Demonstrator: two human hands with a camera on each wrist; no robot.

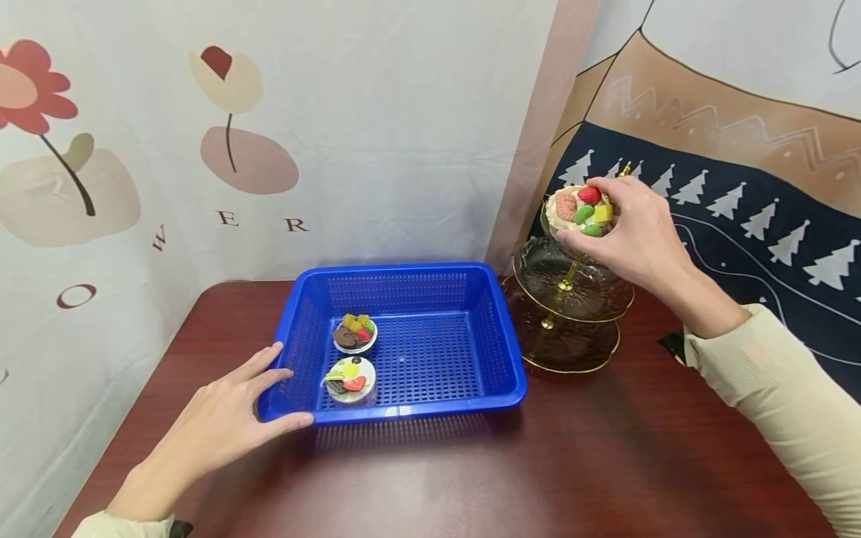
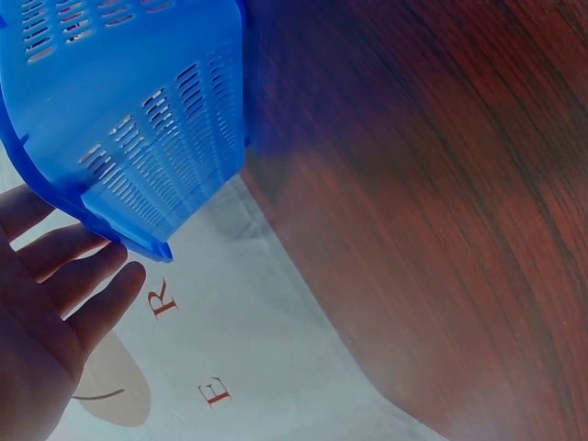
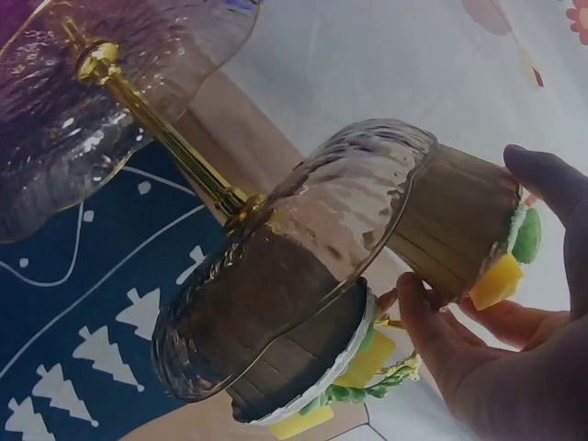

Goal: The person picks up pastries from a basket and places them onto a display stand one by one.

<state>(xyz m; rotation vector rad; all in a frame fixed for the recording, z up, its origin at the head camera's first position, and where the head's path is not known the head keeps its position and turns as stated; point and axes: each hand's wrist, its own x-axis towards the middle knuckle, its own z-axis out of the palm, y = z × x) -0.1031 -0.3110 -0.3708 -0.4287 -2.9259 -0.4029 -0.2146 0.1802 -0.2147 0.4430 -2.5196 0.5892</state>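
Observation:
My right hand (image 1: 642,235) pinches a toy cupcake (image 1: 572,217) with a strawberry and fruit pieces on top, at the uppermost tier of a glass tiered stand (image 1: 605,299). In the right wrist view, the brown cup of this held cupcake (image 3: 450,220) is at the rim of the top glass dish (image 3: 349,202). Another fruit-topped cupcake (image 3: 367,358) sits in that dish. My left hand (image 1: 222,411) touches the near left corner of a blue plastic basket (image 1: 417,267), fingers fairly straight along its rim. Two cupcakes, one chocolate-topped (image 1: 350,338) and one white-topped (image 1: 351,381), stand inside on the left.
Basket and stand are on a dark red wooden table (image 1: 471,478), the stand right of the basket. Behind hangs a pale printed cloth (image 1: 403,134) with flowers and letters. At the right is a dark cloth (image 1: 726,246) with white trees.

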